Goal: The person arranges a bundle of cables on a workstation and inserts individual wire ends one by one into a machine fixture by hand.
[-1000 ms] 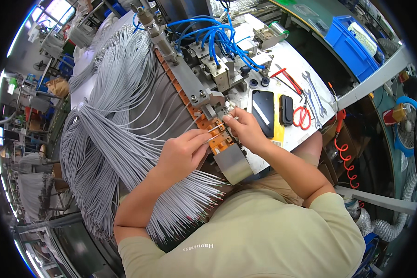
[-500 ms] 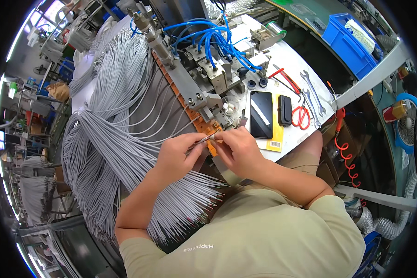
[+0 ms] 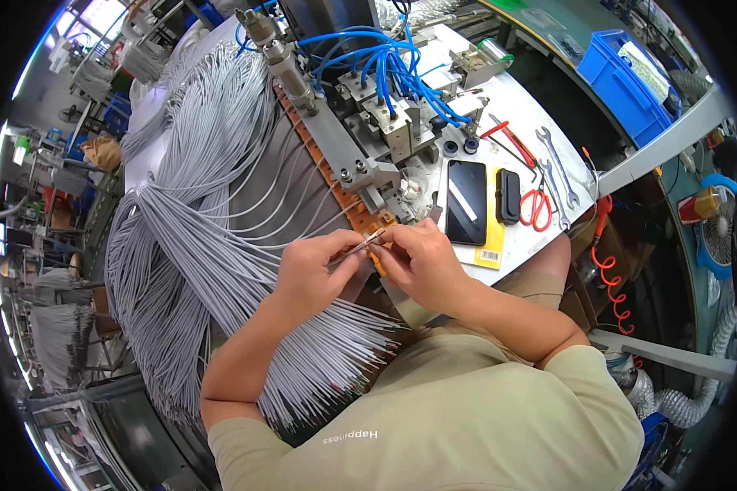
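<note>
Between my two hands, over the front end of an orange toothed rail (image 3: 367, 218), is a thin grey cable (image 3: 354, 249). My left hand (image 3: 313, 266) pinches it with thumb and fingertips. Close by on the right, my right hand (image 3: 424, 260) has its fingertips closed at the cable's end, and its fingers hide much of that tip. A large bundle of grey cables (image 3: 196, 225) spreads to the left and passes beneath my left forearm, its cut ends fanned out towards me. Several single cables curve from the bundle to the rail.
Just beyond my hands stands a metal machine (image 3: 348, 159) with blue air tubes (image 3: 385, 61). On the white tabletop (image 3: 520, 98) at right lie a phone (image 3: 465, 203), a black case (image 3: 508, 196), red-handled scissors (image 3: 536, 209) and wrenches (image 3: 557, 164). A red coiled hose (image 3: 606, 274) hangs beyond.
The machine and tabletop sit slightly further right in the picture, as the view has shifted a little. Both hands keep nearly the same pinch on the cable.
</note>
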{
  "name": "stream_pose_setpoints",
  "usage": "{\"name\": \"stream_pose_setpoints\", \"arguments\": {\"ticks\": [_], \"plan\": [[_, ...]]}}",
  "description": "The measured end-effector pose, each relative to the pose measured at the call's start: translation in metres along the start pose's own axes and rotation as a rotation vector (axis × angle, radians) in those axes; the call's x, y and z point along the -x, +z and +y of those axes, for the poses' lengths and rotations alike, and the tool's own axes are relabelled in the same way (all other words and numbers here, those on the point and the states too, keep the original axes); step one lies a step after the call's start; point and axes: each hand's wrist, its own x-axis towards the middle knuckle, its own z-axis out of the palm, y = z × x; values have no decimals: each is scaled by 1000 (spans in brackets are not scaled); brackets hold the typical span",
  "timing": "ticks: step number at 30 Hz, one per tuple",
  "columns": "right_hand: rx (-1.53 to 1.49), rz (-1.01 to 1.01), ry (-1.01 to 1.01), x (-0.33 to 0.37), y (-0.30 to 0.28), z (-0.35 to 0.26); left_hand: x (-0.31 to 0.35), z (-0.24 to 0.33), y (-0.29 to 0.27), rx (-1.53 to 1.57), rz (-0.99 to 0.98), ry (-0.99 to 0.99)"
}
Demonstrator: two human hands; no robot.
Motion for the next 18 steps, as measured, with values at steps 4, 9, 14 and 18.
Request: {"name": "stream_pose_setpoints", "arguments": {"ticks": [4,9,14,18], "plan": [[-53,-36,50,-2,-3,2,0,0,0,-78,-12,38],[-76,-141,-14,-7,-11,13,-1,4,0,33,-104,-52],[-106,-90,-150,-5,-12,14,-2,10,-5,296,-167,-196],[44,21,-203,-9,-5,7,4,9,1,-8,-16,25]]}}
